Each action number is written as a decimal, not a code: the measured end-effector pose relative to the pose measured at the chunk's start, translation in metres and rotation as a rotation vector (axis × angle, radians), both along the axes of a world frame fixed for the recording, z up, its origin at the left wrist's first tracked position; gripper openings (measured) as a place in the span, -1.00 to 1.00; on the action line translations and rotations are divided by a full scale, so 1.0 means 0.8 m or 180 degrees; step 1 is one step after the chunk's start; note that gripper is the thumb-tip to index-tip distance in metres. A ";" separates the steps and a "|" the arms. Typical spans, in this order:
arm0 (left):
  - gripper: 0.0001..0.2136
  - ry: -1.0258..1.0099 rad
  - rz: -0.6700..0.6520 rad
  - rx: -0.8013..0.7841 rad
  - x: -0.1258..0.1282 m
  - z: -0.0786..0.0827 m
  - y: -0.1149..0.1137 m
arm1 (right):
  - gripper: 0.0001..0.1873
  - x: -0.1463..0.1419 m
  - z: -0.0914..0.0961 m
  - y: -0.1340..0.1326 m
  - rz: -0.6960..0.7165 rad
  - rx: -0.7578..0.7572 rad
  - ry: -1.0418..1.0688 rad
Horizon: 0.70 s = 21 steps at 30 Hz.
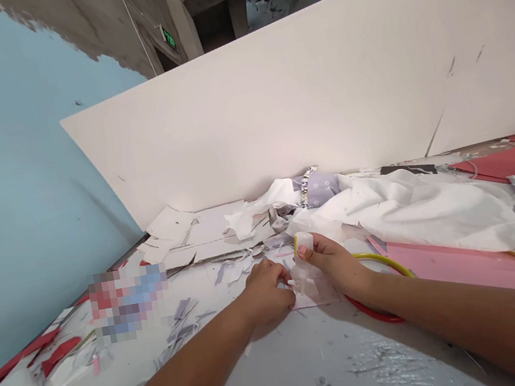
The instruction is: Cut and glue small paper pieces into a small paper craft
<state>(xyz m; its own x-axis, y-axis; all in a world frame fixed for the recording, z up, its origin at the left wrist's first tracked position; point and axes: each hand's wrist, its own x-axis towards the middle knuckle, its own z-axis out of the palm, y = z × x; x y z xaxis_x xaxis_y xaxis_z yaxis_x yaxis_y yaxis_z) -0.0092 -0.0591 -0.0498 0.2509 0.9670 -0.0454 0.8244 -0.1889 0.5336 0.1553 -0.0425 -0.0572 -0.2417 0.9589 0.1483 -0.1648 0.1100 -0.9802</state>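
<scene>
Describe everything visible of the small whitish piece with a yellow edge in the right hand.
The small whitish piece with a yellow edge looks translucent, perhaps plastic, and roughly block-shaped, with the yellow strip along its left side. The right hand pinches it between thumb and fingers, above the grey tabletop. Those digits cover part of it; whether it joins the pale material below is unclear.

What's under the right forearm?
Far side: yellow arc, pink sheet. Near side: red arc. The forearm covers what's between; whether the arcs join can't be seen.
</scene>
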 end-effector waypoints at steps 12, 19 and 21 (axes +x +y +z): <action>-0.77 0.0230 0.0070 -0.0176 0.004 0.000 0.002 | -0.65 0.001 0.002 0.000 0.0010 0.0031 -0.0093; -0.78 0.0247 0.0072 -0.0175 0.005 -0.001 0.001 | -0.66 0.003 0.004 0.000 -0.0005 0.0083 -0.0188; -0.78 0.0237 0.0070 -0.0171 0.005 -0.001 0.001 | -0.67 0.004 0.004 0.001 0.0004 0.0104 -0.0210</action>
